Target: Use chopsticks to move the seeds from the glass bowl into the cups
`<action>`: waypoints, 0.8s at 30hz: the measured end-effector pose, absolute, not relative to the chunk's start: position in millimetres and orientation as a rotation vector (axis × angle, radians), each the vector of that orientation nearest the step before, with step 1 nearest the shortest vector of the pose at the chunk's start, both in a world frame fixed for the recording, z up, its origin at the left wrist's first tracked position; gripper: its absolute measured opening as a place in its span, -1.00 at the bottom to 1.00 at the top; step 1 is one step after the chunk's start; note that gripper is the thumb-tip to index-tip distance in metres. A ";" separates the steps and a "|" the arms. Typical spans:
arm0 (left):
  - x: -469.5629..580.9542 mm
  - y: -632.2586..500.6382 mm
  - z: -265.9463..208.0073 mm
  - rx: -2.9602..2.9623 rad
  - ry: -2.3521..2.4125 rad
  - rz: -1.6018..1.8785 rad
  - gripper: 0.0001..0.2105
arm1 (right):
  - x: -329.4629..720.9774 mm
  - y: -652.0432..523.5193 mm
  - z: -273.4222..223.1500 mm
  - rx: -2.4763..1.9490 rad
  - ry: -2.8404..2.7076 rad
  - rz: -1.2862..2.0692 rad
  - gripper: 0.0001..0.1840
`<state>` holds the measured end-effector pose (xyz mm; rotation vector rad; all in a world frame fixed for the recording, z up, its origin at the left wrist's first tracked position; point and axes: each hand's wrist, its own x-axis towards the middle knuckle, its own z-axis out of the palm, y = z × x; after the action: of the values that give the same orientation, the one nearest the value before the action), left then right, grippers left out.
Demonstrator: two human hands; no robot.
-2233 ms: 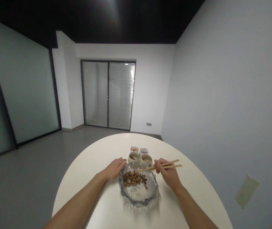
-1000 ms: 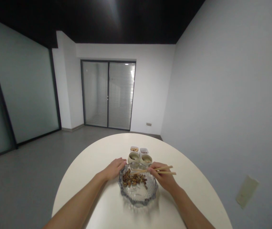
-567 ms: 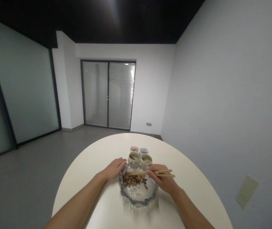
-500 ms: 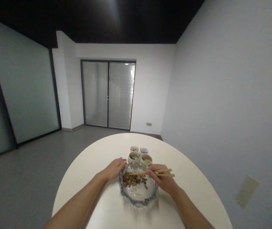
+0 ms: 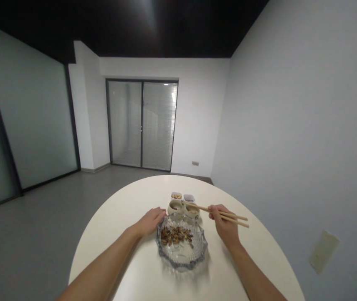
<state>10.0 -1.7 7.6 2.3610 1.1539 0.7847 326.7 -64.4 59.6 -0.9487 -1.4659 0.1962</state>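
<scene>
A cut-glass bowl (image 5: 181, 260) with several dark seeds (image 5: 175, 235) stands on the round white table (image 5: 134, 209). My left hand (image 5: 149, 221) rests against the bowl's left rim. My right hand (image 5: 224, 223) grips a pair of wooden chopsticks (image 5: 219, 212), right of the bowl. Their tips reach over two small round cream cups (image 5: 175, 206) (image 5: 192, 210) just behind the bowl. I cannot tell whether anything is pinched in the tips.
Two small square white dishes (image 5: 176, 195) (image 5: 189, 197) sit behind the cups. The table's right edge runs close to a grey wall (image 5: 291, 146). Glass partitions and a sliding door (image 5: 141, 125) line the far side of the room.
My right hand has lifted the chopsticks out of the glass bowl and swung their tips back and up over the round cups. My left hand has stayed at the bowl's rim.
</scene>
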 end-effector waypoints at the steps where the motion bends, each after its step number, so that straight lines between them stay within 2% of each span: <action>1: 10.1 -2.1 8.0 2.367 1.151 0.780 -0.40 | 328.8 -61.3 57.5 -0.965 -1.433 0.175 -0.46; 24: 9.5 -2.1 8.4 2.375 1.140 0.792 -0.37 | 335.5 -42.5 50.5 -1.134 -1.333 0.058 -0.33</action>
<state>9.5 -2.1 8.4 2.3748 1.1401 0.7915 335.5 -42.5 50.5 -1.1338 -1.3326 0.0578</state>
